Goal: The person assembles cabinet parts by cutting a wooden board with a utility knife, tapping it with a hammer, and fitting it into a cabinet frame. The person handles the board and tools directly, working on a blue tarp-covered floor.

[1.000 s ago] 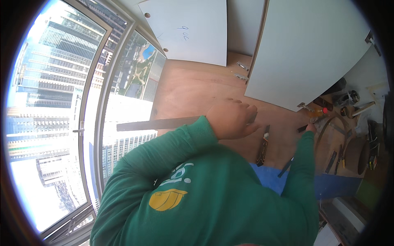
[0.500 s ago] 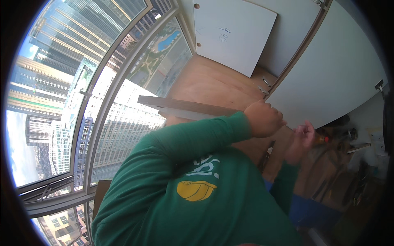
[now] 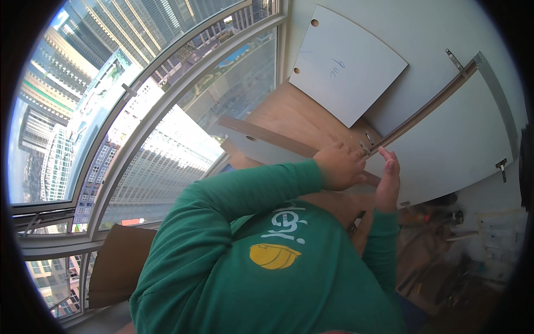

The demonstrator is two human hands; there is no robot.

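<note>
My left hand (image 3: 340, 166) lies over the brown-edged top of a narrow white board (image 3: 267, 146), its fingers bent over the edge near the board's right end. Just to the right, my right hand (image 3: 387, 177) is raised with fingers apart and nothing visible in it. Its fingertips are close to the lower corner of a large white panel (image 3: 445, 133) with a brown edge. Small metal hinge pieces (image 3: 366, 143) sit beyond my left fingertips, by that corner. Whether my left fingers hold anything small is hidden.
A white board with round holes (image 3: 347, 64) leans at the far wall on a wooden surface (image 3: 292, 117). Metal hinges (image 3: 503, 167) stick out from the large panel. Tall windows (image 3: 183, 117) line the left; brown cardboard (image 3: 119, 267) stands below them. Blurred tools lie at lower right.
My view has shifted, showing more of the large panel. My left hand has gone from a closed fist to lying over the board edge. My right hand has come nearer it, fingers raised.
</note>
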